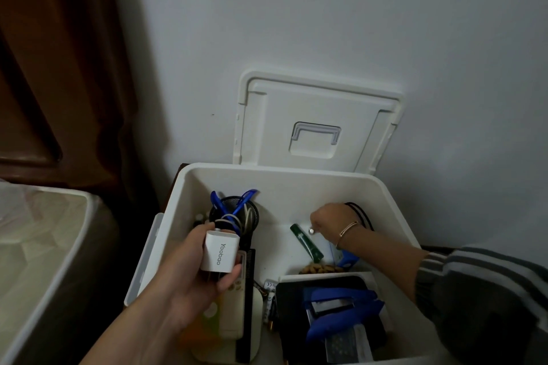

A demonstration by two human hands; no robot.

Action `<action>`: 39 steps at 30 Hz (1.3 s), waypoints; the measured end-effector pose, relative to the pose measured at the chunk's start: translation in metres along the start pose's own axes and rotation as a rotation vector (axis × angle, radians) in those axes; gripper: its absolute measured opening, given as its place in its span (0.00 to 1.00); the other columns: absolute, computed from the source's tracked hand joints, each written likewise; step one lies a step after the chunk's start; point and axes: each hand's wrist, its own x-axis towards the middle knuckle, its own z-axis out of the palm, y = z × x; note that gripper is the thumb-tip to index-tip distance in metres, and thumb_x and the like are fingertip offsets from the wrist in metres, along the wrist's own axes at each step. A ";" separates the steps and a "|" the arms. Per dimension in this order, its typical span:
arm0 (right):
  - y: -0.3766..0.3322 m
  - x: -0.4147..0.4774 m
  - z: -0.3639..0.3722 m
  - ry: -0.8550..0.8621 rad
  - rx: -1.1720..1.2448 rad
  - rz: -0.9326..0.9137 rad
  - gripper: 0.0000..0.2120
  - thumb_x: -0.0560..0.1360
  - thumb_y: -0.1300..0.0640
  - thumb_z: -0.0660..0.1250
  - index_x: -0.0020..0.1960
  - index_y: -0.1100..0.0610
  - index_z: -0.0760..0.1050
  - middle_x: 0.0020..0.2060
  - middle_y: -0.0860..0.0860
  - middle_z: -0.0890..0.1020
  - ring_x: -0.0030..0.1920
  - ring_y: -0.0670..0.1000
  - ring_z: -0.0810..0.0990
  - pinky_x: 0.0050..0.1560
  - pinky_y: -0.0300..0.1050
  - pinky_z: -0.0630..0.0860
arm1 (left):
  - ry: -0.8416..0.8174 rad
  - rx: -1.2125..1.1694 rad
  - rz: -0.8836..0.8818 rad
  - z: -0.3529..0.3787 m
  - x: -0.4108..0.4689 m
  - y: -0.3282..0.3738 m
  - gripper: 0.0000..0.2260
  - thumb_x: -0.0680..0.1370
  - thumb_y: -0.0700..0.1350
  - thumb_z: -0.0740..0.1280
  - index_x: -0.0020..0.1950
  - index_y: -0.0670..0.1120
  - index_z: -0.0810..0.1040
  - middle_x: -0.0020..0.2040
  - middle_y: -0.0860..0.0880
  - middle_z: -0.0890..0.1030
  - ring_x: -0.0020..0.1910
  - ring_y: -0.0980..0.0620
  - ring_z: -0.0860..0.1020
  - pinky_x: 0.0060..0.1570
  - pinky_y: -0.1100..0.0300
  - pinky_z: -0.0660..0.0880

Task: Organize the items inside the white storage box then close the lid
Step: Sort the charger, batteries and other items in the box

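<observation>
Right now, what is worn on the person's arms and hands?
The left hand and forearm are bare, no sleeve showing. The right hand has a thin rose-gold bangle at the wrist; above it, a grey sleeve with lighter stripes, pushed up.

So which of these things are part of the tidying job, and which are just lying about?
Part of the job:
white box
open lid
charger, held in the left hand
right hand, reaching inside the box
pen cup
remote
green clip

Just lying about:
wooden door
pale mattress
</observation>
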 end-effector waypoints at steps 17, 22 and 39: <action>-0.015 0.003 0.019 -0.075 -0.239 0.138 0.09 0.76 0.58 0.64 0.55 0.58 0.75 0.53 0.55 0.81 0.55 0.57 0.77 0.57 0.49 0.69 | 0.012 0.029 -0.009 0.002 -0.005 0.000 0.13 0.78 0.49 0.65 0.45 0.41 0.82 0.31 0.43 0.80 0.36 0.47 0.78 0.25 0.59 0.77; -0.013 -0.001 0.021 0.006 -0.109 0.201 0.10 0.74 0.63 0.64 0.55 0.58 0.73 0.51 0.55 0.81 0.53 0.57 0.79 0.57 0.47 0.67 | 0.028 0.027 -0.013 0.004 -0.007 0.000 0.13 0.78 0.49 0.64 0.45 0.41 0.82 0.34 0.42 0.79 0.38 0.47 0.77 0.25 0.58 0.77; -0.008 -0.002 0.009 -0.128 -0.162 0.026 0.14 0.72 0.70 0.65 0.57 0.63 0.74 0.55 0.60 0.79 0.56 0.59 0.78 0.50 0.50 0.75 | 0.027 0.039 -0.021 0.005 -0.009 0.000 0.13 0.79 0.50 0.64 0.47 0.41 0.82 0.36 0.41 0.78 0.38 0.47 0.77 0.25 0.58 0.77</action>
